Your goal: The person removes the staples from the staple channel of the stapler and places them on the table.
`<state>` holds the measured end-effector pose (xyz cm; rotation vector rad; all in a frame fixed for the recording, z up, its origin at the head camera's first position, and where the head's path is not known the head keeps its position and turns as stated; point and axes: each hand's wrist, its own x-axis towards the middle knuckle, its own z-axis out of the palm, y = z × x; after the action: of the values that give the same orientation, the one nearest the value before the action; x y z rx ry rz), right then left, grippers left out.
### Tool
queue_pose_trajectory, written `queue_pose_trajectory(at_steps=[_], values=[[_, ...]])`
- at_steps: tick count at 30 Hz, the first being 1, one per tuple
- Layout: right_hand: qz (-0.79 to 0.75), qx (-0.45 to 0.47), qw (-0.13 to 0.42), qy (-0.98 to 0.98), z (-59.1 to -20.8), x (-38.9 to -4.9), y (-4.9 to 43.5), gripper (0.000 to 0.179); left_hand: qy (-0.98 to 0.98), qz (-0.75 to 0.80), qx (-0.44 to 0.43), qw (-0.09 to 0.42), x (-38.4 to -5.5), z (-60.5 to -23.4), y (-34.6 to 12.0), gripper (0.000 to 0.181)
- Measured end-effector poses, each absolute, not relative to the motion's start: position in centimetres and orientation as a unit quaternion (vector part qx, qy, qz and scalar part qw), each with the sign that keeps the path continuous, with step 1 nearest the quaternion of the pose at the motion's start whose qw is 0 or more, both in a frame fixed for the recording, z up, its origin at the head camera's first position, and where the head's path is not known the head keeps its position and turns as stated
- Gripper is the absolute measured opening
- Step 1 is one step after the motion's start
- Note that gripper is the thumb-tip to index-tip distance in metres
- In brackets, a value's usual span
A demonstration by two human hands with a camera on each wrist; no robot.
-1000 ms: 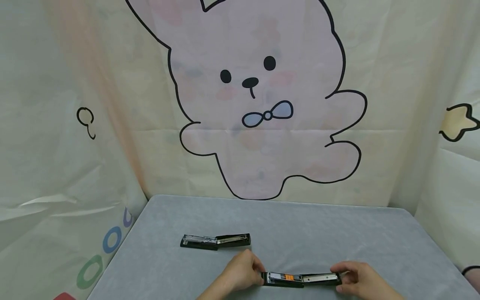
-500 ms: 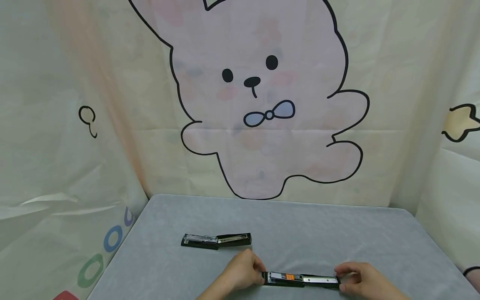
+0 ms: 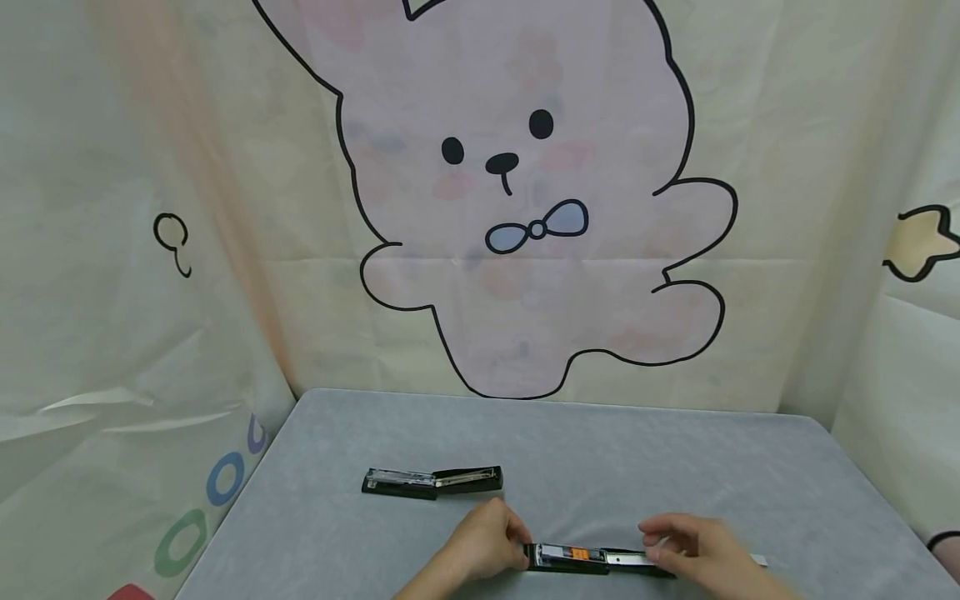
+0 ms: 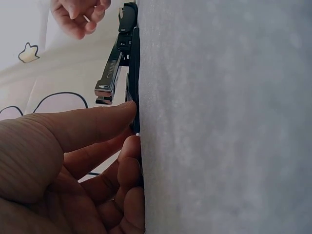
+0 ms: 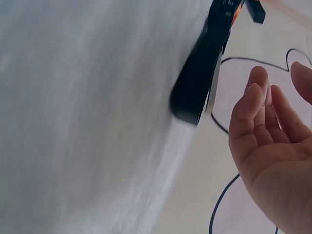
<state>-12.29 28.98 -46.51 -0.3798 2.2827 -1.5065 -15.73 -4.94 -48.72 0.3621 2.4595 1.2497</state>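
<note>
A black stapler [image 3: 558, 556], swung wide so its two halves lie end to end, is on the table in front of me. Its left half has an orange mark, and a pale metal strip runs along the right half. My left hand [image 3: 486, 542] pinches the left end; the left wrist view shows thumb [image 4: 97, 124] and fingers at the black part below the raised metal arm [image 4: 109, 73]. Over the right half hovers my right hand [image 3: 693, 550], fingers loosely bent around nothing. The right wrist view shows it apart from the stapler's black end [image 5: 195, 92].
Another black stapler [image 3: 397, 483], also folded out, lies farther back and to the left on the grey cloth-covered table [image 3: 615, 467]. Behind the table hangs a pale curtain [image 3: 757, 333] with a cartoon bear. A small whitish thing [image 3: 760, 560] shows beside my right wrist.
My right hand has let go of the stapler's right end and moved left above it. The right half's metal strip sits lower than at first. The left hand has kept its place.
</note>
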Motion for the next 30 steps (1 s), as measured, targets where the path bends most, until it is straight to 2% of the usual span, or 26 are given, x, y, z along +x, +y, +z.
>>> queue_pose_trajectory(at_steps=[8,11,14,16,18,25,30], values=[[-0.568,-0.094,0.25,0.778,-47.2,-12.4,26.7,0.047,0.869,0.439,0.128,0.187,-15.9,-48.7,-5.0,0.019],[-0.608,-0.061,0.274,0.742,-50.6,-13.3,27.0,0.046,0.869,0.439,0.128,0.19,-15.9,-48.8,-5.0,0.019],[-0.625,-0.053,0.289,0.723,-51.3,-13.3,26.4,0.044,0.869,0.439,0.126,0.19,-15.9,-48.8,-5.0,0.02],[-0.633,-0.05,0.294,0.714,-51.3,-13.2,25.8,0.042,0.869,0.438,0.127,0.189,-15.9,-48.8,-5.0,0.02],[-0.618,-0.056,0.287,0.73,-49.7,-12.5,24.5,0.042,0.869,0.439,0.127,0.188,-15.9,-48.8,-5.1,0.02],[-0.648,-0.077,0.338,0.678,-56.9,-15.2,25.5,0.043,0.87,0.439,0.131,0.182,-15.9,-48.9,-5.0,0.019],[-0.651,-0.095,0.354,0.664,-58.0,-15.5,25.0,0.045,0.871,0.441,0.138,0.17,-15.8,-48.9,-5.0,0.02]])
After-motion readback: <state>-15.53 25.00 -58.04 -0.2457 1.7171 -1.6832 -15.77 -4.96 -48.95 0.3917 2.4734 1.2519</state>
